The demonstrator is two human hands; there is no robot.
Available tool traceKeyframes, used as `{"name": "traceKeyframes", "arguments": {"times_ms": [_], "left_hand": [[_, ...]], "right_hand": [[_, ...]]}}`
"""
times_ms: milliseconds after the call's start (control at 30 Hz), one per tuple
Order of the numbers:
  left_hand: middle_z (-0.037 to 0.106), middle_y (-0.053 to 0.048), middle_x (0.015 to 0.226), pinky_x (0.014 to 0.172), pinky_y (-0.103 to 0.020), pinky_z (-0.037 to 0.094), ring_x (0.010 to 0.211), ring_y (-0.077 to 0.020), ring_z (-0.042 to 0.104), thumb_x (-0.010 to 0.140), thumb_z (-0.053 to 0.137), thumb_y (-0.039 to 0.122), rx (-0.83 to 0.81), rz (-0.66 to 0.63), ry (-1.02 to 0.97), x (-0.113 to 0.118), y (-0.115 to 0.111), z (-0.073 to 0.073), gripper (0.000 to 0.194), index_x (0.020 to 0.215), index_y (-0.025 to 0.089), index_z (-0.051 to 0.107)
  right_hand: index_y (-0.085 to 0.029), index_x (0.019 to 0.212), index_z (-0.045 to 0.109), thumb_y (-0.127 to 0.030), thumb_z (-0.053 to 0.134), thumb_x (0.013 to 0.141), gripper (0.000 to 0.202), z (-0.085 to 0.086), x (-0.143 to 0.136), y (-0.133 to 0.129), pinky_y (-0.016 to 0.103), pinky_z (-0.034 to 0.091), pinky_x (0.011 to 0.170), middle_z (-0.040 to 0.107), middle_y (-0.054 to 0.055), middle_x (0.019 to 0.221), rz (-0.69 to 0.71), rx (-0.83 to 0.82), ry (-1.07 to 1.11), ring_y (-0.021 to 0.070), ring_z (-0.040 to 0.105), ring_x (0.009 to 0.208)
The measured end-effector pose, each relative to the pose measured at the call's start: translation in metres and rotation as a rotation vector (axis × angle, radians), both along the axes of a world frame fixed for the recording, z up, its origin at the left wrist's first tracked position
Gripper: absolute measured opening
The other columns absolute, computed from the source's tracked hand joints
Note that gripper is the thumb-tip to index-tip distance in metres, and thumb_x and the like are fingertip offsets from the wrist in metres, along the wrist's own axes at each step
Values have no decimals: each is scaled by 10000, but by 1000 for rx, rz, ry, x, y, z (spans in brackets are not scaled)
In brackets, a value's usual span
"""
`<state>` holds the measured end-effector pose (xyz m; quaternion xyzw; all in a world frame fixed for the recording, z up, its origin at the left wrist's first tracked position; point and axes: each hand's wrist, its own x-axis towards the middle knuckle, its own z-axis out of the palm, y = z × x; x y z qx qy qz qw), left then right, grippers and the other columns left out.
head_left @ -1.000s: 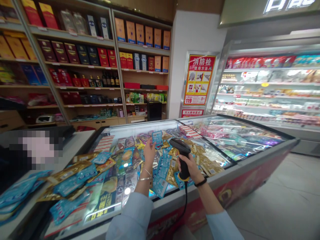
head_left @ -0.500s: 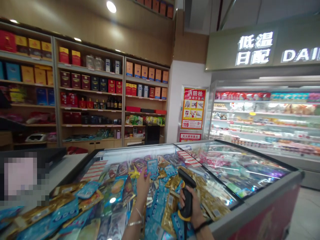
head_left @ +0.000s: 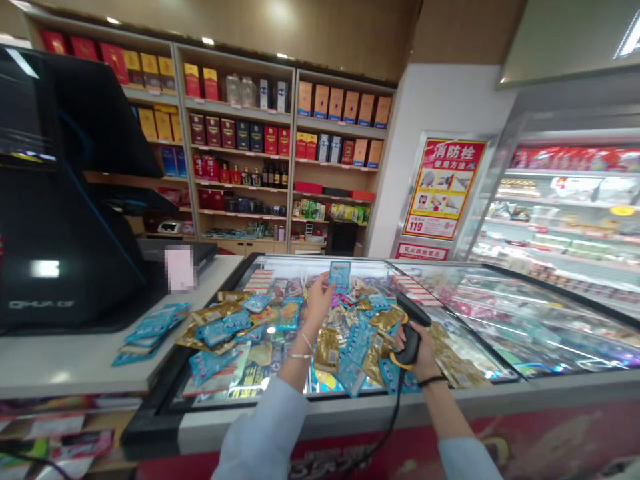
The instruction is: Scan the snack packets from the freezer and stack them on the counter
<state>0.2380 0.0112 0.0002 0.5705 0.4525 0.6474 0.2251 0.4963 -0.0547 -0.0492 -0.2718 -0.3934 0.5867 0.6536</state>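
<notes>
My left hand point(head_left: 319, 297) pinches a small blue packet point(head_left: 340, 276) by its left side, raised over the far part of a glass-topped freezer point(head_left: 220, 419). In my right hand point(head_left: 424, 351) is a black and yellow barcode scanner point(head_left: 411, 333), its head tilted up and to the left. A cable runs from its grip down past the freezer's front edge. Beneath and between my hands, blue packets point(head_left: 357, 343) and gold packets point(head_left: 327, 348) lie spread across the glass. A mixed heap of blue and gold packets point(head_left: 223, 328) sits on the left part of the lid.
At left, a white counter point(head_left: 65, 363) bears a black checkout terminal point(head_left: 95, 233) and a small stack of blue packets point(head_left: 153, 330). Shelves of boxes point(head_left: 240, 133) line the back wall. A lit refrigerated display point(head_left: 565, 213) stands at right.
My view has swung left and down, bringing the terminal and counter into sight. My left hand now holds the blue packet higher, apart from the others. The scanner stays in my right hand.
</notes>
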Motion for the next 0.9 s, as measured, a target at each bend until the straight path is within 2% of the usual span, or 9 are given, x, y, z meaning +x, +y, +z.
{"name": "traceKeyframes", "arguments": {"times_ms": [100,233,367,500,600,700,767,900], "left_hand": [[656,-7,801,642,-238,479,654,-128,594,830,646,266,7,60,-12,-51,-7,2,339,1155,180,685],[679,-29,838,653,-262,505,673,-151,626,829,641,329,22,199,-37,-116,-20,-3,352,1143,176,687],[714,-69,908,758,-318,540,751,-188,664,844,609,313,0,390,-27,-173,-32,-14,352,1151,157,676],[716,-87,923,833,-370,544,811,-222,671,878,566,328,-40,576,29,-220,-44,-31,440,1276,146,614],[714,-114,971,891,-410,522,872,-256,672,894,543,313,-55,738,85,-244,-52,-40,550,1413,133,510],[701,-163,1074,924,-417,493,977,-283,660,929,470,276,-81,850,219,-256,-57,-44,536,1439,113,487],[691,-177,1103,934,-419,467,1015,-287,641,952,404,242,-138,910,362,-258,-59,-46,495,1414,115,524],[697,-167,996,922,-461,406,981,-304,601,971,351,236,-312,1045,598,-257,-62,-50,431,1248,151,670]], "right_hand": [[-217,832,596,-435,712,686,287,18,-26,1,233,359,376,489,-66,496,29,40,-1,112,418,372],[-229,826,592,-440,667,715,250,32,-89,11,239,336,373,460,-74,501,145,93,23,113,380,364],[-238,636,485,-521,638,743,339,30,-173,21,239,331,375,412,-56,443,402,69,-7,117,386,367],[-229,637,495,-522,670,703,348,16,-251,23,229,325,357,433,-65,453,548,33,61,96,362,344],[-226,666,517,-506,671,697,320,1,-290,23,233,331,353,468,-62,473,609,-13,101,98,372,344],[-232,657,506,-509,667,692,322,-14,-311,25,234,318,351,456,-59,448,629,-53,112,107,376,346],[-234,624,488,-540,659,687,356,-22,-317,28,239,318,353,445,-46,427,658,-75,93,118,394,356],[-239,551,442,-614,640,696,448,-33,-319,36,242,327,358,426,-24,402,721,-74,39,124,402,373]]}}
